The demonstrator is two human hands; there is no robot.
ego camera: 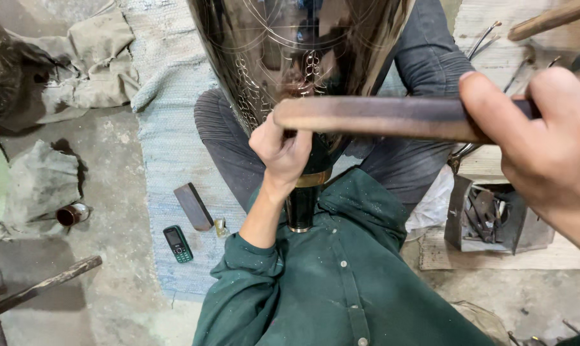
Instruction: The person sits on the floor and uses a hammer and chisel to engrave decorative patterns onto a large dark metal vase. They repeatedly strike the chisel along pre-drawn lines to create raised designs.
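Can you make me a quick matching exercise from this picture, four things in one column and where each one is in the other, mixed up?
Things:
1. mobile phone
2. wooden stick
3. dark engraved vase
4. metal box of tools

Places:
A. on a wooden board at the right
B. held in the right hand
C. on the pale blue mat
D. resting on the lap, with the left hand against it

Pairs: 1-C, 2-B, 3-D, 4-A

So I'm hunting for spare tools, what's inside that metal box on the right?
The metal box holds a jumble of dark metal tools, pliers or similar. Its far side is cut off by the right hand, so anything deeper in there is hidden.
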